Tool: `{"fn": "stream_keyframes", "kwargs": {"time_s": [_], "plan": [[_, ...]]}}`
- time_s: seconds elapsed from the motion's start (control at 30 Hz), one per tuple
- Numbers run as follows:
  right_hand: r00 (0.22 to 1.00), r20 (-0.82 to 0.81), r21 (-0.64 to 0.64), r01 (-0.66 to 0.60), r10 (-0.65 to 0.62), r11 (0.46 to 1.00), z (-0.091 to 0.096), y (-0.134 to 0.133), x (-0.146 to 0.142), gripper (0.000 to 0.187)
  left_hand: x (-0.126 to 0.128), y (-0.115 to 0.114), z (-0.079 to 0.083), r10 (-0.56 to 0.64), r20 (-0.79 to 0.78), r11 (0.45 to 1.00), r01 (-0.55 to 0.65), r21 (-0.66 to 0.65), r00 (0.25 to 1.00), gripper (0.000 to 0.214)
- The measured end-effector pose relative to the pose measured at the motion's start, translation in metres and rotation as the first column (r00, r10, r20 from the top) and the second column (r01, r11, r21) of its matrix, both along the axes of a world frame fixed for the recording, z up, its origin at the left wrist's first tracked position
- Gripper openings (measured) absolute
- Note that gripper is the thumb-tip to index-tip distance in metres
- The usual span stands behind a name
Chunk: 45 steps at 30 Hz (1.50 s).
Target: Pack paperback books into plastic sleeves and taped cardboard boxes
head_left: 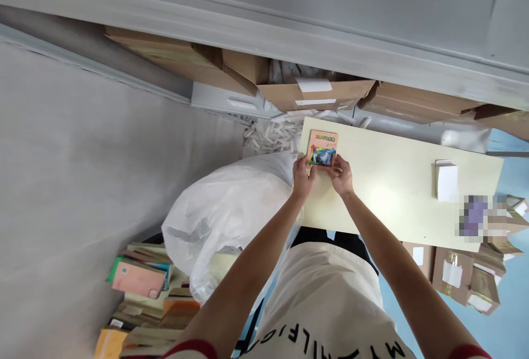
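Note:
A small pink booklet (323, 145) with a colourful picture and printed characters on its cover is over the left end of a cream table (380, 188). My left hand (303, 176) grips its lower left corner, thumb near the bottom edge. At the lower right corner my right hand (341, 175) has its fingers curled against the edge. Whether the booklet rests on the tabletop or is slightly raised, I cannot tell. A white stack of paper or cards (447, 180) stands further right on the table.
A big white plastic bag (231, 199) bulges left of the table. Behind it lies a heap of white paper scraps (273, 136). Cardboard boxes (318, 94) line the shelf at the back. More cartons (452, 273) sit at lower right, and piled books (140, 276) at lower left.

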State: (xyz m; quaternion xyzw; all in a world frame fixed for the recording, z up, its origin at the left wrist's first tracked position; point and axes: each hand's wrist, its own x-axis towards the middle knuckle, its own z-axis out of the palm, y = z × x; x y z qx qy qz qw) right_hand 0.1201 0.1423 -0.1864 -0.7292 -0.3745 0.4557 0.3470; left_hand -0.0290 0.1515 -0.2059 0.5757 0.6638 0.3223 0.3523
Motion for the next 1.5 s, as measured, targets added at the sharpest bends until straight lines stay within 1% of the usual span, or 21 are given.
{"fn": "stream_keyframes", "kwargs": {"time_s": [0.1,0.17,0.3,0.37,0.43,0.5,0.57,0.67,0.73,0.77,0.8,0.87,0.93,0.97,1.03,1.13,1.2,1.3,1.4,1.43,1.5], "plan": [[0.986,-0.13,-0.07,0.096,-0.104,0.993,0.021,-0.016,0.016,0.07,-0.003,-0.004,0.011,0.001,-0.003,0.999,-0.001,-0.044,1.0,0.044],[0.975,-0.152,-0.1,0.15,-0.165,0.984,0.039,-0.034,0.036,0.069,-0.007,-0.006,0.022,-0.004,-0.003,0.998,0.004,-0.068,1.0,0.048],[0.948,-0.163,-0.065,0.265,-0.273,0.962,0.074,-0.073,0.085,0.055,-0.003,0.0,0.048,-0.023,0.029,0.999,0.024,-0.033,0.999,0.042],[0.923,-0.207,-0.027,0.327,-0.326,0.944,0.089,-0.084,0.108,0.045,0.008,0.008,0.066,-0.087,0.108,0.996,0.085,0.019,0.99,0.034],[0.903,-0.25,0.014,0.365,-0.35,0.931,0.105,-0.085,0.128,0.037,0.023,0.018,0.089,-0.194,0.194,0.979,0.179,0.096,0.962,0.027],[0.91,-0.257,0.098,0.361,-0.326,0.928,0.127,-0.074,0.149,0.033,0.041,0.029,0.121,-0.301,0.232,0.947,0.262,0.183,0.925,0.021],[0.939,-0.203,0.254,0.323,-0.276,0.912,0.155,-0.052,0.174,0.032,0.063,0.042,0.159,-0.381,0.212,0.908,0.321,0.267,0.9,0.019],[0.96,-0.044,0.512,0.259,-0.277,0.819,0.202,-0.007,0.22,0.034,0.108,0.071,0.221,-0.469,0.14,0.827,0.378,0.417,0.872,0.021],[0.948,-0.012,0.599,0.261,-0.318,0.757,0.231,0.029,0.252,0.045,0.146,0.097,0.259,-0.491,0.095,0.766,0.378,0.52,0.866,0.024],[0.946,-0.042,0.613,0.278,-0.321,0.739,0.242,0.048,0.267,0.051,0.167,0.112,0.274,-0.49,0.099,0.754,0.364,0.546,0.866,0.027],[0.95,-0.073,0.611,0.284,-0.305,0.739,0.251,0.066,0.279,0.055,0.188,0.127,0.287,-0.488,0.125,0.757,0.348,0.553,0.864,0.031],[0.967,-0.109,0.583,0.251,-0.232,0.772,0.262,0.1,0.297,0.06,0.228,0.156,0.304,-0.467,0.207,0.805,0.317,0.502,0.86,0.039],[0.98,-0.14,0.559,0.198,-0.144,0.805,0.265,0.126,0.304,0.062,0.26,0.177,0.309,-0.417,0.264,0.866,0.292,0.406,0.87,0.042],[0.983,-0.154,0.551,0.168,-0.098,0.817,0.264,0.137,0.305,0.061,0.272,0.185,0.308,-0.402,0.277,0.879,0.283,0.384,0.873,0.042],[0.981,-0.191,0.551,0.13,-0.027,0.824,0.259,0.149,0.302,0.056,0.289,0.192,0.303,-0.391,0.29,0.882,0.265,0.39,0.873,0.038],[0.969,-0.245,0.596,0.121,0.037,0.794,0.251,0.15,0.294,0.048,0.296,0.184,0.296,-0.366,0.295,0.872,0.215,0.439,0.883,0.036],[0.969,-0.235,0.639,0.092,0.08,0.763,0.25,0.136,0.291,0.047,0.295,0.168,0.296,-0.334,0.3,0.877,0.178,0.447,0.894,0.038],[0.981,-0.166,0.692,0.042,0.102,0.721,0.253,0.091,0.29,0.049,0.29,0.125,0.298,-0.327,0.301,0.862,0.152,0.483,0.896,0.043],[0.99,-0.129,0.72,0.052,0.06,0.692,0.251,0.02,0.292,0.05,0.287,0.057,0.289,-0.337,0.291,0.847,0.154,0.509,0.896,0.048],[0.991,-0.128,0.71,0.07,0.031,0.7,0.245,-0.007,0.293,0.049,0.287,0.031,0.281,-0.343,0.301,0.855,0.164,0.492,0.89,0.049],[0.991,-0.132,0.64,0.095,-0.012,0.762,0.224,-0.059,0.294,0.046,0.288,-0.021,0.255,-0.336,0.36,0.894,0.174,0.412,0.871,0.05]]}}
